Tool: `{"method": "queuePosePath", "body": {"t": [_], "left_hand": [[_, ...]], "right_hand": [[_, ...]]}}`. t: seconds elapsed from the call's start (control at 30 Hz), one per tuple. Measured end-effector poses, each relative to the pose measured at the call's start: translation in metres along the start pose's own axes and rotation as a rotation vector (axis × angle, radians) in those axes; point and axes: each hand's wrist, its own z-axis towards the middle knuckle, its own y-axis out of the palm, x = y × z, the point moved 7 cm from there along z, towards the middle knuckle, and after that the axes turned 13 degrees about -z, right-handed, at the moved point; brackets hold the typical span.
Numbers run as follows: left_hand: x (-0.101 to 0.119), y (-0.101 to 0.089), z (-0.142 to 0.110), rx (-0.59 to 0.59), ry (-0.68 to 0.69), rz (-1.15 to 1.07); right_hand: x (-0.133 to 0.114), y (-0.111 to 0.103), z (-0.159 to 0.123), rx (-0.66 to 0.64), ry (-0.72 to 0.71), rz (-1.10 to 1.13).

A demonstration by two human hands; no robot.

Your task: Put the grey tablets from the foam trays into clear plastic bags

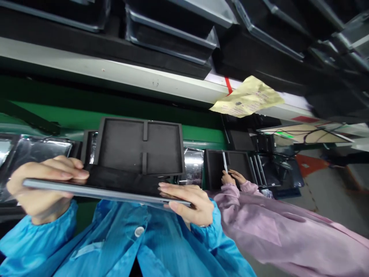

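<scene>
A thin tablet [115, 184] with a dark glossy face and a grey edge is held nearly level in front of my blue jacket. My left hand [47, 184] is closed round its left end, fingers over the dark face. At the other end my right hand [190, 202] pinches the tablet between thumb and fingers. Just beyond it a black foam tray [121, 144] with two recesses stands tilted up; nothing lies in the recesses that show. The tablet's underside is mostly hidden.
Film-wrapped dark panels [40, 152] lie at left on the green bench [201, 132]. Above runs a shelf [115, 71] with stacked black trays and a hanging yellow paper [248, 98]. To my right, a co-worker in a pink sleeve [230, 196] handles a thin panel [225, 161] over another tray.
</scene>
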Motion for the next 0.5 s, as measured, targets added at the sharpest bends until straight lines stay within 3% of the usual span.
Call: {"method": "queuePosePath", "body": {"t": [0.1, 0.2, 0.3, 0.4, 0.47, 0.5], "left_hand": [[0.013, 0.028, 0.001, -0.167, 0.109, 0.054], [0.02, 0.033, 0.003, -0.173, 0.12, 0.083], [0.028, 0.034, 0.007, -0.221, 0.12, 0.166], [0.031, 0.05, -0.001, -0.39, 0.135, 0.286], [0.023, 0.061, -0.014, -0.343, 0.044, 0.286], [0.017, 0.065, -0.022, -0.25, -0.026, 0.25]], "right_hand": [[0.004, 0.001, 0.001, 0.01, 0.044, -0.005], [0.01, 0.003, -0.004, 0.077, 0.069, -0.011], [0.018, 0.006, -0.01, 0.144, -0.001, -0.004], [0.022, 0.013, -0.013, 0.197, -0.116, -0.099], [0.023, 0.03, -0.009, 0.16, -0.139, -0.257], [0.024, 0.041, -0.005, 0.117, -0.127, -0.32]]}}
